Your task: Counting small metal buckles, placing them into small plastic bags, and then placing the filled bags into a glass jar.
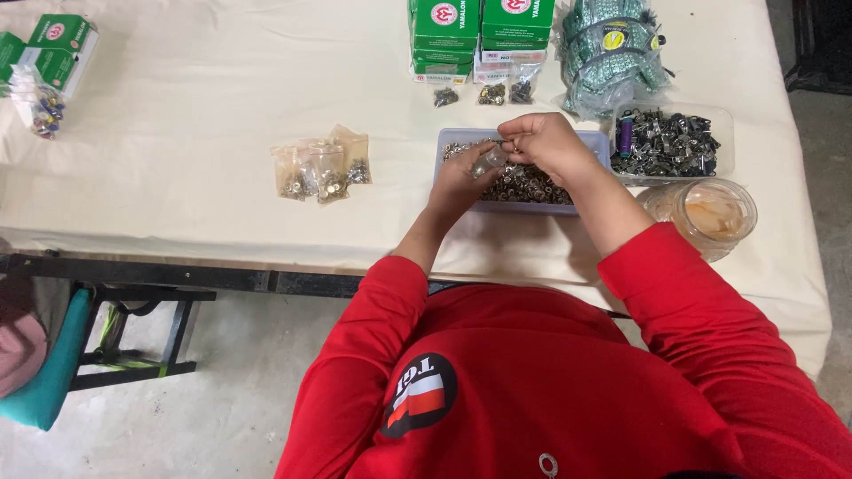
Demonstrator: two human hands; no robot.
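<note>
My left hand (pixel 463 172) holds a small clear plastic bag (pixel 489 160) over a pale lilac tray (pixel 593 139) full of small metal eyelets (pixel 524 184). My right hand (pixel 543 142) pinches at the bag's mouth with fingertips closed, just above the tray. Whether a piece is between those fingers is too small to tell. Both arms wear red sleeves.
Several filled small bags (pixel 321 166) lie left of the tray. A clear tub of dark metal parts (pixel 670 142) and a glass jar (pixel 708 213) stand to the right. Green boxes (pixel 479 35) and a foil-strip bundle (pixel 611 53) sit at the back, more boxes (pixel 49 49) far left. A stool (pixel 53 372) stands below.
</note>
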